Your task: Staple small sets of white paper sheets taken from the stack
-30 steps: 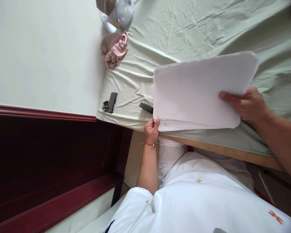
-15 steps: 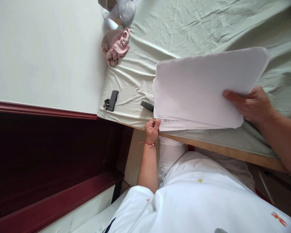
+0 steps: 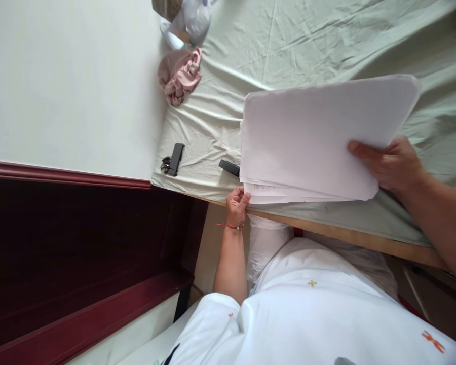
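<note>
Since half a second back the paper stack (image 3: pixel 319 137) has dipped a touch. Your right hand (image 3: pixel 393 165) clamps its far edge, thumb on top, to hold it above the green sheet (image 3: pixel 289 45), while your left hand (image 3: pixel 237 205) pinches the near corner to steady the sheets.

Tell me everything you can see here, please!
stack of paper: one, white, held above the green sheet, lower pages show print at one edge
green sheet: one, pale green, wrinkled, covering the bed
pink cloth: one, bunched, by the wall
plastic bag: one, pale, at the top edge beside the pink cloth
black clip: one, on the sheet near its edge
black object: one, partly under the paper
wall: white, with dark red wood trim
white shirt: one, small orange marks
left hand: pinching the paper's corner, red bracelet
right hand: gripping the paper's other end
</note>
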`<state>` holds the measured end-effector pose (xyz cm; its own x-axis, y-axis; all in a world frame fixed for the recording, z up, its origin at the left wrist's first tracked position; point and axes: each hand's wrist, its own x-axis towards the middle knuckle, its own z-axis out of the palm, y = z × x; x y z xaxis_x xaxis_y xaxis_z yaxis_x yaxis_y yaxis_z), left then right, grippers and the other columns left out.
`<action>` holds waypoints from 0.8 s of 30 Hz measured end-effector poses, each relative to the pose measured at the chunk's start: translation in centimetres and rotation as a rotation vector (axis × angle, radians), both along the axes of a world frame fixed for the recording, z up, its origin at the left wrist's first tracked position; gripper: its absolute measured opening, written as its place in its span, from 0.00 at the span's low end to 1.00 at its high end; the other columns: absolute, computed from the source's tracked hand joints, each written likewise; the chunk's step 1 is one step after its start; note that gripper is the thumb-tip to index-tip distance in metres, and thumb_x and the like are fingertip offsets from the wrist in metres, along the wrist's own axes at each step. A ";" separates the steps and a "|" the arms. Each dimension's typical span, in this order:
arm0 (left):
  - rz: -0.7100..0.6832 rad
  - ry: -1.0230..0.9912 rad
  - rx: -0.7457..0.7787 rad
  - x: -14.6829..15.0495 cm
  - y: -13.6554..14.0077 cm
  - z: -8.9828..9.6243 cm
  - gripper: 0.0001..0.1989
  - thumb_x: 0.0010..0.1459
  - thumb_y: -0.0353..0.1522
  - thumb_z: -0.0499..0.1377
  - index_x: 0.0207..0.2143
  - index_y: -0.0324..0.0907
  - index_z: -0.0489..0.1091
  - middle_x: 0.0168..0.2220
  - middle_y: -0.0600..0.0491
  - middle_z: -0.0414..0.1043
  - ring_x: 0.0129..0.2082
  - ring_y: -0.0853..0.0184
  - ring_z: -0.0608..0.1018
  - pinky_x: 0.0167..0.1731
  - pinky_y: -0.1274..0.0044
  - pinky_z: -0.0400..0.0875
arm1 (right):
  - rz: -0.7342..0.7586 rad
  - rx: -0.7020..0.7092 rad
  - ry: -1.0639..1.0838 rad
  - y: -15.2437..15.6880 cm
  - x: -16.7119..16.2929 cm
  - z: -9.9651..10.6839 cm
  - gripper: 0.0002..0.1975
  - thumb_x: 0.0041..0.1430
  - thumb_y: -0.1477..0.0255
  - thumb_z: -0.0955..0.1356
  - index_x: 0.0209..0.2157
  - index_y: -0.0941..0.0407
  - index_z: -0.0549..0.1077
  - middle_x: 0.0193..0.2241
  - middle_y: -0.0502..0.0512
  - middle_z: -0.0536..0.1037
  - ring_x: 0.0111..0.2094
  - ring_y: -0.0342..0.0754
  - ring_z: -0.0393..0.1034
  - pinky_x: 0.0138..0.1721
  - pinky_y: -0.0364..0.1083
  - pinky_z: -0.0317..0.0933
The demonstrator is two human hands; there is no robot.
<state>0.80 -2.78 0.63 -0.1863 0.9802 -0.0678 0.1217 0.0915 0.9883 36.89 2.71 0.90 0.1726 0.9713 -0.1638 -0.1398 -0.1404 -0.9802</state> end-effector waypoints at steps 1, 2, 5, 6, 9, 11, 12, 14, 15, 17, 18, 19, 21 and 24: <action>-0.001 0.008 -0.009 0.1 0.0 0.1 0.24 0.47 0.50 0.72 0.28 0.40 0.71 0.20 0.60 0.66 0.19 0.76 0.65 0.20 0.82 0.59 | -0.001 -0.006 -0.004 0.0 0.0 0.1 0.21 0.42 0.53 0.80 0.33 0.52 0.80 0.38 0.51 0.82 0.38 0.49 0.73 0.45 0.57 0.74; 0.001 0.018 -0.020 0.1 0.0 0.2 0.23 0.47 0.49 0.72 0.28 0.40 0.71 0.20 0.60 0.66 0.18 0.77 0.65 0.19 0.82 0.59 | -0.004 -0.010 -0.011 0.0 0.0 0.1 0.21 0.42 0.53 0.80 0.33 0.52 0.80 0.38 0.52 0.82 0.37 0.49 0.73 0.45 0.57 0.75; 0.019 0.036 -0.040 0.3 0.0 0.3 0.25 0.51 0.50 0.70 0.22 0.40 0.66 0.15 0.61 0.61 0.14 0.78 0.60 0.16 0.81 0.54 | 0.001 -0.001 -0.027 0.0 0.0 0.0 0.20 0.44 0.54 0.79 0.33 0.52 0.80 0.38 0.52 0.81 0.38 0.49 0.73 0.45 0.56 0.74; 0.024 0.043 -0.042 0.3 0.0 0.3 0.26 0.51 0.50 0.70 0.20 0.41 0.64 0.14 0.61 0.59 0.13 0.78 0.59 0.15 0.81 0.52 | 0.005 0.009 -0.021 0.0 0.0 -0.1 0.19 0.45 0.54 0.79 0.34 0.52 0.80 0.39 0.52 0.81 0.39 0.49 0.73 0.46 0.56 0.74; 0.044 0.049 -0.033 0.3 -0.1 0.3 0.28 0.52 0.51 0.69 0.18 0.41 0.61 0.12 0.61 0.57 0.12 0.78 0.58 0.14 0.81 0.49 | 0.021 0.019 0.005 0.0 0.1 -0.4 0.18 0.47 0.55 0.79 0.35 0.52 0.80 0.41 0.52 0.81 0.40 0.49 0.73 0.49 0.56 0.73; 0.049 0.029 -0.021 0.3 -0.1 0.2 0.29 0.54 0.52 0.67 0.18 0.41 0.61 0.12 0.60 0.58 0.12 0.78 0.58 0.14 0.80 0.49 | 0.024 0.012 0.006 0.0 0.2 -0.5 0.18 0.46 0.55 0.79 0.35 0.52 0.80 0.40 0.52 0.81 0.39 0.49 0.73 0.48 0.56 0.73; 0.056 0.012 -0.008 0.4 0.0 0.2 0.29 0.54 0.53 0.66 0.18 0.41 0.62 0.12 0.60 0.58 0.13 0.77 0.59 0.15 0.80 0.50 | 0.023 0.011 0.002 0.0 0.2 -0.5 0.18 0.46 0.55 0.79 0.34 0.52 0.80 0.39 0.51 0.81 0.39 0.49 0.73 0.48 0.56 0.74; 0.079 -0.022 0.013 0.6 0.1 0.2 0.30 0.54 0.56 0.64 0.19 0.41 0.65 0.15 0.59 0.61 0.15 0.76 0.62 0.16 0.80 0.52 | 0.023 0.011 -0.008 0.0 0.3 -0.5 0.18 0.46 0.55 0.79 0.33 0.52 0.80 0.39 0.51 0.81 0.38 0.48 0.73 0.46 0.54 0.74; 0.092 -0.032 0.018 0.6 0.2 0.1 0.30 0.54 0.58 0.63 0.21 0.41 0.66 0.16 0.58 0.62 0.16 0.75 0.62 0.17 0.79 0.53 | 0.022 0.006 -0.013 0.0 0.3 -0.4 0.18 0.46 0.55 0.79 0.33 0.52 0.80 0.38 0.51 0.81 0.38 0.48 0.72 0.45 0.54 0.74; 0.108 -0.019 0.022 0.7 0.4 0.1 0.31 0.55 0.59 0.61 0.22 0.41 0.67 0.18 0.58 0.61 0.17 0.75 0.62 0.18 0.79 0.53 | 0.021 -0.006 -0.017 0.0 0.2 -0.3 0.19 0.45 0.54 0.79 0.33 0.52 0.80 0.38 0.51 0.81 0.37 0.47 0.72 0.43 0.53 0.74; 0.108 0.007 0.024 0.8 0.4 0.0 0.30 0.55 0.58 0.61 0.22 0.40 0.67 0.18 0.59 0.60 0.18 0.75 0.61 0.19 0.79 0.53 | 0.022 -0.011 -0.016 0.0 0.2 -0.3 0.20 0.45 0.54 0.79 0.33 0.52 0.80 0.38 0.51 0.81 0.37 0.47 0.72 0.42 0.53 0.74; 0.105 0.039 0.029 0.7 0.4 0.0 0.30 0.55 0.57 0.63 0.21 0.40 0.65 0.18 0.59 0.57 0.18 0.76 0.59 0.19 0.79 0.52 | 0.021 -0.015 -0.015 0.0 0.2 -0.2 0.20 0.44 0.54 0.79 0.33 0.53 0.80 0.38 0.52 0.81 0.37 0.47 0.72 0.42 0.53 0.74; 0.093 0.094 0.036 0.6 0.4 0.0 0.29 0.54 0.53 0.66 0.18 0.40 0.61 0.17 0.60 0.53 0.19 0.77 0.56 0.20 0.80 0.50 | 0.020 -0.021 -0.014 0.0 0.2 -0.3 0.20 0.44 0.53 0.79 0.33 0.53 0.80 0.38 0.52 0.81 0.36 0.47 0.72 0.42 0.53 0.74; 0.078 0.101 0.021 0.2 0.3 -0.1 0.29 0.52 0.51 0.69 0.18 0.40 0.61 0.17 0.61 0.53 0.19 0.77 0.56 0.21 0.80 0.50 | 0.025 -0.018 -0.024 0.0 0.3 -0.4 0.19 0.45 0.54 0.79 0.32 0.53 0.79 0.36 0.51 0.80 0.35 0.47 0.71 0.41 0.52 0.74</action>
